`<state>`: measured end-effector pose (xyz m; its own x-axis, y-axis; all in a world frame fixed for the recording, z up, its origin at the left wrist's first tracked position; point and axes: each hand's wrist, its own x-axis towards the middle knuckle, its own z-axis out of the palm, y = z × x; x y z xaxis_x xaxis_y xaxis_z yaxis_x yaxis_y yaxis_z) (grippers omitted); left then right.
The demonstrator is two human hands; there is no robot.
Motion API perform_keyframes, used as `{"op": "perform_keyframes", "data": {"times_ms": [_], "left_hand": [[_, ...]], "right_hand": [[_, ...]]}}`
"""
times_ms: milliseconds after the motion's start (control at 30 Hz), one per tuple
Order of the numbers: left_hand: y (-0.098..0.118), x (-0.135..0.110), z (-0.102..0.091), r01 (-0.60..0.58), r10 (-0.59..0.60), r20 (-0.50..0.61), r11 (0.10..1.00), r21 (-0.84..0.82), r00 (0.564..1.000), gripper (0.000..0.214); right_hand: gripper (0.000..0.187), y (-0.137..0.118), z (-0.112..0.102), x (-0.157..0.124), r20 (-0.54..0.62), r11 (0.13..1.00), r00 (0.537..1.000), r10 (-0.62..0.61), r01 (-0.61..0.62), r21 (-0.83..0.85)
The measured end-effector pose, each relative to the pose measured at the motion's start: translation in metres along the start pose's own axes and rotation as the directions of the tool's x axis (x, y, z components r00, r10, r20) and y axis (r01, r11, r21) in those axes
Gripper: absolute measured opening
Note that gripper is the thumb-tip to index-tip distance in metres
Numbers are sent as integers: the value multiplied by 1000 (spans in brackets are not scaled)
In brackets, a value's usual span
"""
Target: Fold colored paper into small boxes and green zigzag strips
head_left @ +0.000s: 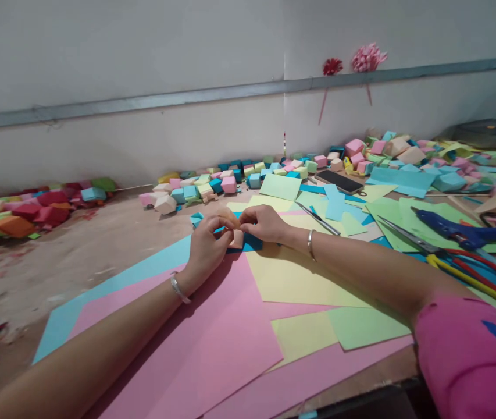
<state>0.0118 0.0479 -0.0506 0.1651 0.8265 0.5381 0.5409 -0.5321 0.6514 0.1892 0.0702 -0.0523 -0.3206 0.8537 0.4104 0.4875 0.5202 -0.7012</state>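
Observation:
In the middle of the head view my two hands meet over the coloured sheets. Between them is a small peach folded paper piece [236, 239], partly covered by fingers. My left hand [210, 241] pinches it from the left with fingers curled. My right hand [261, 223] grips its upper right side, thumb and forefinger together. Beneath the fingers lies a dark blue paper strip [252, 243]. A pink sheet [213, 326] spreads below my hands, with a yellow sheet [300, 273] to its right. A small light-blue paper piece [196, 219] sits just beyond my left hand.
Scissors [431, 244] and a blue glue gun [466, 230] lie at right, near my right forearm. A pen-like tool [317, 218] and a phone [339, 181] are farther back. Several paper cubes [229, 185] line the wall. Red and orange paper shapes [51, 209] pile up at left.

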Motion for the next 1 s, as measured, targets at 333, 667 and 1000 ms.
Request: {"op": "perform_keyframes", "data": {"times_ms": [333, 667, 1000], "left_hand": [[4, 0, -2, 12, -12, -3, 1000, -13, 1000, 13], [8, -2, 1, 42, -85, -174, 971, -234, 981, 34], [8, 2, -5, 98, -107, -66, 987, -127, 992, 28]], "right_hand": [[23, 0, 2, -2, 37, 992, 992, -120, 121, -28], [16, -8, 1, -7, -20, 995, 999, -38, 40, 96], [21, -6, 4, -8, 25, 995, 995, -97, 98, -26]]}}
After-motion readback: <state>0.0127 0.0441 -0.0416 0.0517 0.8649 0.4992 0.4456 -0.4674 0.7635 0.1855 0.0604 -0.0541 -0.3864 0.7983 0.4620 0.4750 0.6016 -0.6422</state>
